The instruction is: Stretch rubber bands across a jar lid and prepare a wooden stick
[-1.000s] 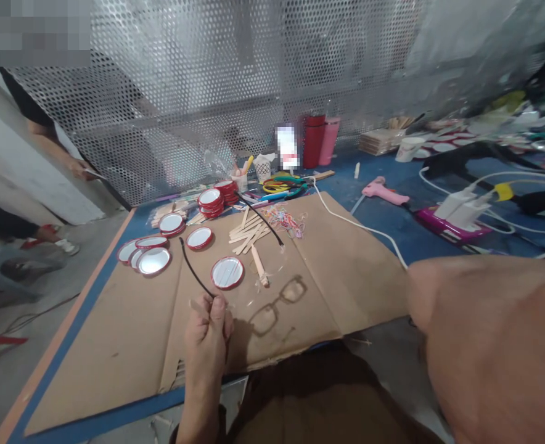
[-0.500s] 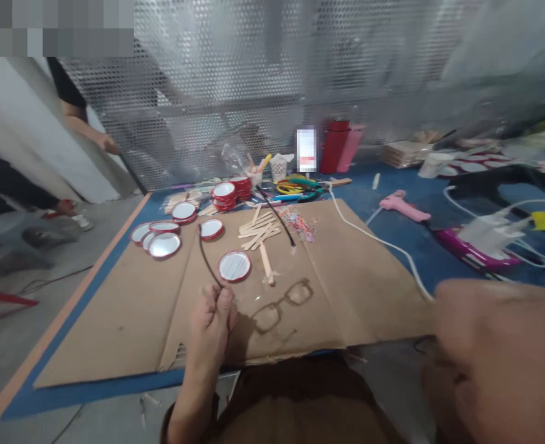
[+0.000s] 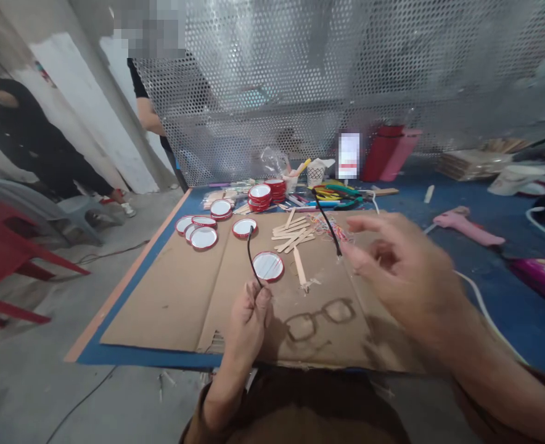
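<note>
My left hand [image 3: 249, 314] is closed around one side of a pair of eyeglasses [image 3: 330, 223], held above the cardboard. Both thin black temples point away from me; the front of the glasses is see-through and hard to make out. Below lies the shadow of the glasses [image 3: 319, 319] on the cardboard sheet [image 3: 161, 308]. My right hand [image 3: 393, 271] is raised beside the other temple, thumb and fingers apart, with nothing in it. Past the glasses lie a round red-rimmed lid [image 3: 269, 266], a pile of wooden sticks [image 3: 293, 233] and a heap of coloured rubber bands [image 3: 332, 228].
Stacked red-rimmed lids [image 3: 259, 194] and pliers [image 3: 346, 196] sit along the back. At the right are a pink glue gun [image 3: 469, 227], a white cable [image 3: 480, 302] and a purple power strip [image 3: 540, 277]. A perforated metal screen [image 3: 277, 80] stands behind. People and a red chair [image 3: 18, 265] are at left.
My right hand has come in from the lower right to beside the glasses, its fingers spreading. The view has turned left. My left hand keeps its hold on the eyeglasses.
</note>
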A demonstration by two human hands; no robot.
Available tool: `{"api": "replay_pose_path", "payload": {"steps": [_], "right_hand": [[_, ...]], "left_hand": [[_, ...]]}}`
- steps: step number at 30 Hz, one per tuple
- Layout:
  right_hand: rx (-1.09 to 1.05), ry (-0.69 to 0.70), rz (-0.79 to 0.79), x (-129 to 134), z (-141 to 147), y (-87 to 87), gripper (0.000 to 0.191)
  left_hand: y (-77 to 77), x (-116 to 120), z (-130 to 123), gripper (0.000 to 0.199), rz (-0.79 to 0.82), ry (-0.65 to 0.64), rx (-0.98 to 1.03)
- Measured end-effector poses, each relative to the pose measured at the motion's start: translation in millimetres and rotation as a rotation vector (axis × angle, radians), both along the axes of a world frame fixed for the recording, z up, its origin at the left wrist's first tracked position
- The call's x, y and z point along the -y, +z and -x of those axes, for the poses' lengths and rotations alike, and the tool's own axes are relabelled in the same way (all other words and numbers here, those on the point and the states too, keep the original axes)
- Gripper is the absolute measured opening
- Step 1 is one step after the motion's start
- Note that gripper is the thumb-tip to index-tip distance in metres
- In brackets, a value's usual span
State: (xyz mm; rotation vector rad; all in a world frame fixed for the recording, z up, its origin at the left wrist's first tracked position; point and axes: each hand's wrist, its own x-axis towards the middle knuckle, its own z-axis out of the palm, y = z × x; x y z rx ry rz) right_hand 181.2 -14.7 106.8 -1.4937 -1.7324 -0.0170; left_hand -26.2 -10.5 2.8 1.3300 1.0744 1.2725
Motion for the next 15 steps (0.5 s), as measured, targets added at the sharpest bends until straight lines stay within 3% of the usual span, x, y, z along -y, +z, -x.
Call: {"api": "replay_pose_path", "payload": {"steps": [2,4,7,11,15], "right_hand": [[-0.029,0.073,0.206,-14.8,-4.0,-12.7,0.037],[-0.210,0.138,0.351,-23.9,-8.9,-25.5,0.035],[-0.527,0.214,0.424,-19.9,-10.7,-36.2,0.034],[-0.826,0.136,0.312,4.8,2.5,-44.8,0.038],[-0.898,0.004,0.069,28.3,6.3,-59.9,0.036]], "left_hand": [[0.9,0.1,-0.1,0.038,-0.002,0.000,0.015],[2.5,0.4,-0.7,0.039,-0.004,0.008,0.036],[4.7,1.5,-2.2,0.037,0.014,0.009,0.092],[6.0,3.3,-4.1,0.032,0.039,-0.001,0.130],[6.5,2.1,-3.9,0.029,0.037,-0.043,0.095]]}}
